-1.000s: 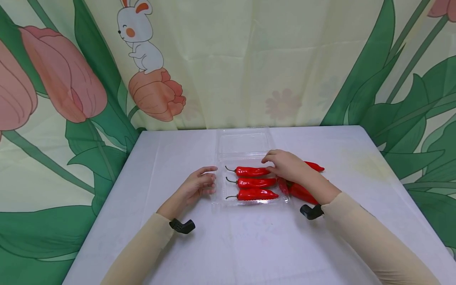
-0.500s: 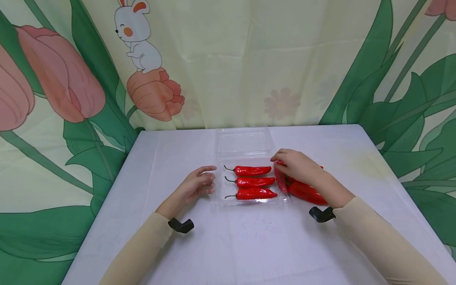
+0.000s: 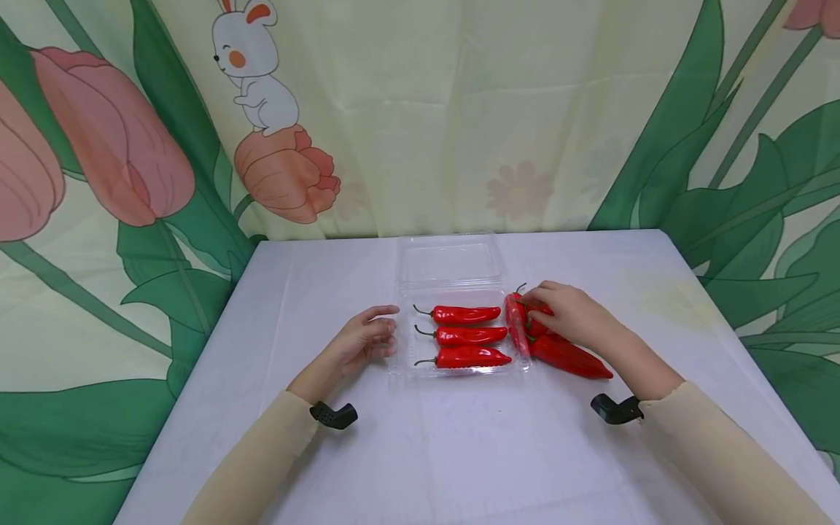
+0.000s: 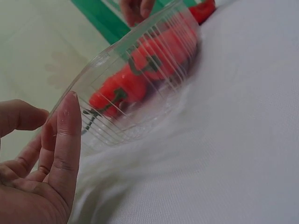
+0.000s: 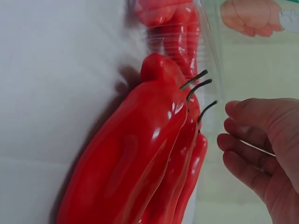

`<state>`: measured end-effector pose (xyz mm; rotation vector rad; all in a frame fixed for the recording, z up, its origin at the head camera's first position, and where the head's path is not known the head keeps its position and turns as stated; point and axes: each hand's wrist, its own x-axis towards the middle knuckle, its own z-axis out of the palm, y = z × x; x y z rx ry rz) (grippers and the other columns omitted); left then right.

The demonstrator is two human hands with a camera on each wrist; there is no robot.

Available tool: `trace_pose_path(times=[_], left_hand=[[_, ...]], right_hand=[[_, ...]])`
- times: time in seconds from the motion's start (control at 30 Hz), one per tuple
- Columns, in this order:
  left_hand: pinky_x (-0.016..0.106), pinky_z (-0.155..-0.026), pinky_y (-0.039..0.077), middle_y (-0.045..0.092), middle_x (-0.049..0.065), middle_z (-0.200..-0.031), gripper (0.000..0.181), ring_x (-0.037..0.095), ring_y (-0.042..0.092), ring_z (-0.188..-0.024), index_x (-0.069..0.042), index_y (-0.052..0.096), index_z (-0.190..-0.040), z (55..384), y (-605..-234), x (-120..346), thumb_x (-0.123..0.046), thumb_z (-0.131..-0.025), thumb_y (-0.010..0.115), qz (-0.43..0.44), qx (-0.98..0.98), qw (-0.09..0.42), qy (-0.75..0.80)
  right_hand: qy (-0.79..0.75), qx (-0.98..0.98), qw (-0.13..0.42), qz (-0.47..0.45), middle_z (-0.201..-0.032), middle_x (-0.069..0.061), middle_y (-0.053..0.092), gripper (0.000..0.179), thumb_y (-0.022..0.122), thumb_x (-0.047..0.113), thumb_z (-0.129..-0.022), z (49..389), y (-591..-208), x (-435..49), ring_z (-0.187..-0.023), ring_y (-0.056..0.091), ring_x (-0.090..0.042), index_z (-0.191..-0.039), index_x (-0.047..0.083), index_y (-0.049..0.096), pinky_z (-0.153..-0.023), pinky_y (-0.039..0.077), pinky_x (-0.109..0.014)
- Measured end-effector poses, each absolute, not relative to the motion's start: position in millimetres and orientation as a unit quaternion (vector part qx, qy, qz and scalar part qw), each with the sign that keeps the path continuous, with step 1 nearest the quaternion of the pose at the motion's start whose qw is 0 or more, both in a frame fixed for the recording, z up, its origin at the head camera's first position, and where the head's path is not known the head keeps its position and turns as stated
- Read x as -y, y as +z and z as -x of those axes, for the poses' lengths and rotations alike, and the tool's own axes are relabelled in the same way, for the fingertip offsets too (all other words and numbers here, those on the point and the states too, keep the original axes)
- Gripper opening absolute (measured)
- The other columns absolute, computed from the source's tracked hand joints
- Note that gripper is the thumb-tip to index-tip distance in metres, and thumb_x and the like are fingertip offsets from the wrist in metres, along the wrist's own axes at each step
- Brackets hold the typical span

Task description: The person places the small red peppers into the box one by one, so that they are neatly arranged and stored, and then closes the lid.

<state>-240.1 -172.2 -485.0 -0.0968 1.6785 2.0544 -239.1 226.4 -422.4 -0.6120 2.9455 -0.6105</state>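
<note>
Three red chili peppers lie in parallel rows inside an open clear plastic box, stems to the left. My left hand rests at the box's left edge, thumb near the rim and relaxed fingers beside the wall. On the right, my right hand is over more peppers, partly covering them. Another long red shape lines the box's right edge; I cannot tell whether it is inside. In the right wrist view several peppers lie bunched, and the loosely bent fingers hold nothing.
The box's hinged lid lies folded back toward the table's far edge. White cloth covers the table. Behind it hangs a curtain printed with tulips and a rabbit.
My right hand has moved right, from above the farthest pepper in the box to the peppers beside it. The left hand has stayed at the box's left edge.
</note>
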Motion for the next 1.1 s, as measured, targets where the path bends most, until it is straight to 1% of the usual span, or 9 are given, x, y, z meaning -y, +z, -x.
trace_pose_path(times=[0.23,0.37,0.47,0.6,0.7,0.8,1.0,1.1], left_hand=[[0.026,-0.065,0.062,0.063,0.002,-0.1,0.052,0.012,0.065,-0.074,-0.002,0.044,-0.148,240,-484,173,-0.002,-0.099,0.06,0.031,-0.616,0.241,0.749],[0.026,-0.065,0.062,0.063,0.003,-0.101,0.049,0.012,0.065,-0.074,-0.004,0.046,-0.147,241,-485,173,-0.003,-0.1,0.061,0.035,-0.617,0.241,0.748],[0.026,-0.065,0.062,0.063,0.003,-0.1,0.05,0.012,0.065,-0.074,-0.003,0.045,-0.147,240,-485,173,-0.002,-0.1,0.06,0.034,-0.614,0.242,0.75],[0.025,-0.065,0.061,0.062,0.002,-0.099,0.052,0.012,0.065,-0.074,-0.001,0.043,-0.149,239,-486,173,-0.002,-0.1,0.06,0.028,-0.612,0.246,0.751],[0.025,-0.065,0.061,0.062,0.002,-0.099,0.052,0.012,0.065,-0.074,-0.002,0.043,-0.149,238,-486,173,-0.002,-0.099,0.06,0.032,-0.614,0.246,0.75],[0.025,-0.065,0.062,0.062,0.002,-0.099,0.052,0.012,0.065,-0.074,-0.003,0.044,-0.149,239,-486,173,-0.002,-0.099,0.061,0.033,-0.614,0.246,0.749],[0.026,-0.065,0.062,0.063,0.002,-0.1,0.051,0.012,0.065,-0.074,-0.004,0.046,-0.147,240,-485,171,-0.003,-0.099,0.061,0.038,-0.616,0.244,0.748],[0.026,-0.065,0.062,0.063,0.002,-0.1,0.051,0.012,0.065,-0.074,-0.003,0.045,-0.148,240,-485,172,-0.003,-0.099,0.061,0.036,-0.616,0.242,0.749]], right_hand=[[-0.192,-0.961,0.032,0.196,-0.109,-0.015,0.071,0.037,0.081,0.006,-0.085,228,-430,-245,-0.099,0.068,-0.032,-0.12,0.002,0.071,-0.08,0.064,-0.046],[-0.19,-0.963,0.034,0.188,-0.108,-0.015,0.072,0.033,0.081,0.007,-0.086,220,-433,-259,-0.1,0.067,-0.033,-0.117,0.002,0.072,-0.081,0.064,-0.048],[-0.195,-0.963,0.039,0.182,-0.105,-0.013,0.073,0.031,0.082,0.009,-0.086,213,-435,-271,-0.097,0.067,-0.031,-0.114,0.003,0.072,-0.081,0.064,-0.048],[-0.212,-0.961,0.054,0.17,-0.101,-0.008,0.072,0.03,0.084,0.013,-0.086,203,-440,-284,-0.092,0.067,-0.024,-0.112,0.003,0.073,-0.078,0.064,-0.044],[-0.22,-0.959,0.064,0.167,-0.099,-0.005,0.072,0.029,0.083,0.015,-0.086,198,-446,-291,-0.09,0.066,-0.021,-0.112,0.004,0.072,-0.076,0.064,-0.041],[-0.229,-0.957,0.069,0.162,-0.1,-0.005,0.072,0.032,0.083,0.017,-0.087,194,-452,-297,-0.089,0.066,-0.019,-0.114,0.004,0.072,-0.074,0.064,-0.037],[-0.258,-0.951,0.08,0.148,-0.103,-0.005,0.072,0.04,0.082,0.023,-0.088,187,-457,-301,-0.09,0.065,-0.017,-0.121,0.003,0.07,-0.069,0.058,-0.021],[-0.269,-0.947,0.091,0.147,-0.104,-0.006,0.072,0.042,0.082,0.023,-0.088,186,-457,-301,-0.091,0.066,-0.018,-0.122,0.002,0.07,-0.069,0.056,-0.019]])
